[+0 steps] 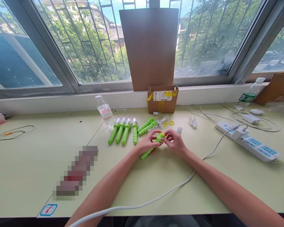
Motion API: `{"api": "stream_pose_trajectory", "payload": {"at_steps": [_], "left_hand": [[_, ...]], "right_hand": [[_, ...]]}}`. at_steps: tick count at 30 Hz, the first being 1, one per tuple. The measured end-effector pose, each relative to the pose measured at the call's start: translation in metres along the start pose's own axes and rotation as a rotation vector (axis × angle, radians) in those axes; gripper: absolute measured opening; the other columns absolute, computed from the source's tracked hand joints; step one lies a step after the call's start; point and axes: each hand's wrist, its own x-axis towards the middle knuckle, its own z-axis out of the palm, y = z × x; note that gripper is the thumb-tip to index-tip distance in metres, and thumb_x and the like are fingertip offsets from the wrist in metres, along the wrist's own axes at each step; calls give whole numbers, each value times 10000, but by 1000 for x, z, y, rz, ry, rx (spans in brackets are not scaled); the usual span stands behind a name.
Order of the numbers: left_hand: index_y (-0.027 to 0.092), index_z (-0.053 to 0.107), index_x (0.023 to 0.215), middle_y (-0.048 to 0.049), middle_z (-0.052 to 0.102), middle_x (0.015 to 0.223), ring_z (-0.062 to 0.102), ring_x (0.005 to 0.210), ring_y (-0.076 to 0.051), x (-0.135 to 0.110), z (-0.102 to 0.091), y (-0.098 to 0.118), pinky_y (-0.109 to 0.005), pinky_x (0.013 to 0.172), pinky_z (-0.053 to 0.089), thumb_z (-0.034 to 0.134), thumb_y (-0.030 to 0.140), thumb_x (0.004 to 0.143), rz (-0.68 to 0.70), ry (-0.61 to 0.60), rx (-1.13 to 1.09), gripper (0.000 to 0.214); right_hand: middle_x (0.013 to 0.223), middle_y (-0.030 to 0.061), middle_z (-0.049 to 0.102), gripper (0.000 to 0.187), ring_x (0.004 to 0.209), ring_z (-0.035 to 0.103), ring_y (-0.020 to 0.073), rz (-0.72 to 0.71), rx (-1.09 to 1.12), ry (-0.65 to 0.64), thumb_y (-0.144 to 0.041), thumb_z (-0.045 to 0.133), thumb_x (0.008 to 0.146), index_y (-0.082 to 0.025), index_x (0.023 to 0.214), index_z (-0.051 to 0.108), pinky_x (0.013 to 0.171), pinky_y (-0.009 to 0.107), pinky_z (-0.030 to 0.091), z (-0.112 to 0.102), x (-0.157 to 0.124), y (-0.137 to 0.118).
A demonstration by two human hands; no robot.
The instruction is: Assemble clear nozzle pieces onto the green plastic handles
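Observation:
My left hand [146, 143] is closed around a green ribbed plastic handle [146, 154], which slants with its lower end toward me. At its upper end sits a yellow ring [162, 135], and the fingers of my right hand [177, 145] pinch at it. Beyond my hands lie two loose green handles [147, 128], clear plastic caps [165, 118] and two yellow rings [171, 123]. To their left, several green handles with clear caps [120, 131] lie in a row. A small clear piece [179, 130] shows just behind my right hand.
A cardboard box [161, 105] stands by the window wall, with a water bottle [105, 112] to its left. Another clear cap [193, 121] lies right of my hands. Farther right is a power strip [248, 142]; its white cable [170, 190] crosses the table beneath my right forearm.

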Motion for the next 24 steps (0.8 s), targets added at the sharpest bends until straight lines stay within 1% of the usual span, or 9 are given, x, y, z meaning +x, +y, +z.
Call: {"api": "stream_pose_trajectory", "payload": {"at_steps": [6, 12, 15, 20, 24], "left_hand": [[305, 413, 1283, -23, 529, 946, 513, 402, -39, 0, 0, -1, -171, 319, 389, 643, 351, 775, 28, -29, 19, 560], [287, 422, 1246, 1, 509, 891, 489, 392, -26, -1, 1, 2, -158, 314, 382, 661, 354, 766, 32, -12, -18, 540], [276, 432, 1222, 9, 504, 872, 498, 413, -37, -1, 2, 3, -169, 320, 406, 668, 345, 761, 53, 14, -52, 522], [252, 426, 1218, 3, 562, 868, 505, 398, -55, -1, 2, 2, -177, 303, 397, 641, 315, 776, 104, 18, -88, 495], [242, 424, 1224, 14, 567, 821, 523, 395, -73, 0, 0, 1, -176, 293, 384, 642, 287, 761, 85, 40, -122, 514]], "right_hand": [[785, 4, 572, 245, 591, 618, 134, -1, 4, -23, -429, 647, 790, -217, 816, 527, 491, 268, 524, -1, 0, 0], [778, 0, 538, 242, 596, 595, 124, -29, -21, 1, -417, 652, 786, -212, 761, 524, 499, 262, 525, -1, 1, 0], [800, 6, 530, 255, 608, 597, 125, -37, -39, 20, -430, 654, 779, -206, 750, 536, 495, 257, 525, 0, 1, 1], [827, 12, 537, 253, 637, 615, 132, -24, -43, 12, -436, 647, 785, -203, 783, 548, 491, 245, 520, 0, 2, 2], [849, 15, 547, 252, 649, 620, 133, -6, -18, -15, -436, 643, 787, -208, 821, 542, 498, 241, 517, 1, 1, 2]]}}
